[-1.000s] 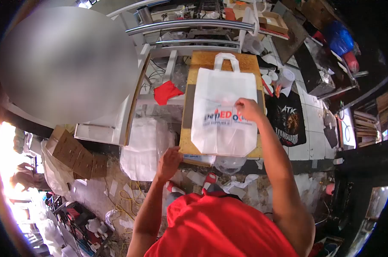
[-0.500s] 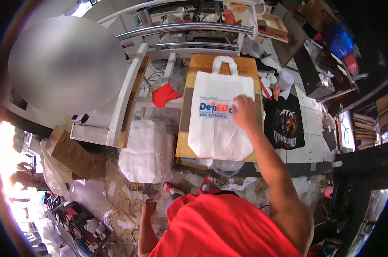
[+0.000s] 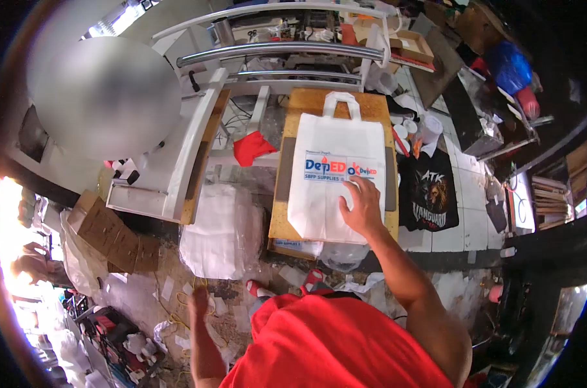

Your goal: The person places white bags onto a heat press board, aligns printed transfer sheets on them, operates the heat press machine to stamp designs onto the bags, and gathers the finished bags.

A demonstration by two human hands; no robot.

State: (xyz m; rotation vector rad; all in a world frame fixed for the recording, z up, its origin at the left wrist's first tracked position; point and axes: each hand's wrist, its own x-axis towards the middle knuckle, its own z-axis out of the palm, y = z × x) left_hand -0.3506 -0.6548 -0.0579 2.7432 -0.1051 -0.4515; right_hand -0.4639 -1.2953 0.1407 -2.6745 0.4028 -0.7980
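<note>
A white tote bag (image 3: 319, 216) with a blue and red DepED print lies flat on a wooden board (image 3: 279, 223), its handle loop towards the far edge. My right hand (image 3: 363, 210) rests on the bag's lower right part, just under the print, fingers apart and gripping nothing. My left hand (image 3: 199, 302) hangs low at my left side, away from the bag and above the littered floor; its fingers are too blurred to make out.
Left of the board are a stack of white bags (image 3: 216, 233) in clear plastic and a red cloth (image 3: 253, 149). A black printed bag (image 3: 428, 191) lies on the right. Metal rails (image 3: 280, 50) cross behind. A person with a blurred head stands at the left.
My right hand has slid down and slightly left across the bag, uncovering the right part of the print. My left hand has moved to the left and a little up.
</note>
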